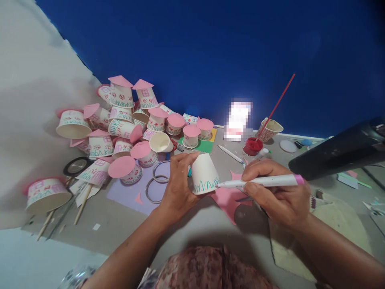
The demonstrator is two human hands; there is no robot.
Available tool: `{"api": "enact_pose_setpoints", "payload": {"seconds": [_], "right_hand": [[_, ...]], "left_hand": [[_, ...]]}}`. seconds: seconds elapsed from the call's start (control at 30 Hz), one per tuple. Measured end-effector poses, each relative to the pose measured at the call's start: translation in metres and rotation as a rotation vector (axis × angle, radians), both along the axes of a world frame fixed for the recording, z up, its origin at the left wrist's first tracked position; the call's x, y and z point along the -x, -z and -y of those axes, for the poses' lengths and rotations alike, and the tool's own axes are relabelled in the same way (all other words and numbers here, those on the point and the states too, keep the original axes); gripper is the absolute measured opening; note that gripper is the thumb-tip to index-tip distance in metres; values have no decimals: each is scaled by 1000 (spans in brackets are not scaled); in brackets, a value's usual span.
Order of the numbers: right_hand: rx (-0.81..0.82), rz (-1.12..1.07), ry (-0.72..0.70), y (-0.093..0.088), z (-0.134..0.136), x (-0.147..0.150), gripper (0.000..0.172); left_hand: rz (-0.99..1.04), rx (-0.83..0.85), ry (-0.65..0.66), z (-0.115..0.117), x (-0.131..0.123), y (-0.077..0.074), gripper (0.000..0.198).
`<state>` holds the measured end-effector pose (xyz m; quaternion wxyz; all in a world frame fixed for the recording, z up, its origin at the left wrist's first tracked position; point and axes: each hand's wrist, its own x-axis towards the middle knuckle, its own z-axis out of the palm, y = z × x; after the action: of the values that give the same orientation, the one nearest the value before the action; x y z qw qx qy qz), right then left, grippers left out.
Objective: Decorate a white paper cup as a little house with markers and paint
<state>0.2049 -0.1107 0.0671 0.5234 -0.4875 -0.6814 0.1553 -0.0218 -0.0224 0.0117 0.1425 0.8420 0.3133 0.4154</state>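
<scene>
A white paper cup (205,170), mouth down and slightly tilted, is gripped by my left hand (180,184). Green zigzag strokes run round the cup near its rim. My right hand (278,192) is closed on a white marker (264,181) with a pink end cap. The marker's tip meets or nearly meets the cup's lower right side, by the green strokes. Under the cup and marker lie cut scraps of pink paper (227,202).
Several decorated cups with pink paper roofs (123,166) are piled at left. Behind are another marker (230,154), a red paint pot (253,147) with a stick, a patterned cup (270,129) and a blurred bright screen (238,119). A black cylinder (333,150) juts in from the right.
</scene>
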Motion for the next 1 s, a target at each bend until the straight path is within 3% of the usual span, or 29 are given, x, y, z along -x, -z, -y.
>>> {"api": "enact_pose_setpoints", "payload": {"seconds": [0.13, 0.33, 0.53, 0.77, 1.0], "right_hand": [[12, 20, -54, -1, -1, -1, 15], [-6, -54, 38, 0, 2, -5, 14], [4, -34, -70, -7, -1, 0, 16], [-3, -104, -6, -7, 1, -3, 16], [23, -75, -86, -10, -1, -2, 14]], "left_hand": [[14, 2, -10, 0, -1, 1, 80], [99, 43, 30, 0, -3, 2, 79], [107, 34, 23, -2, -2, 6, 80], [185, 10, 64, -4, -4, 7, 83], [198, 33, 53, -3, -3, 11, 83]]}}
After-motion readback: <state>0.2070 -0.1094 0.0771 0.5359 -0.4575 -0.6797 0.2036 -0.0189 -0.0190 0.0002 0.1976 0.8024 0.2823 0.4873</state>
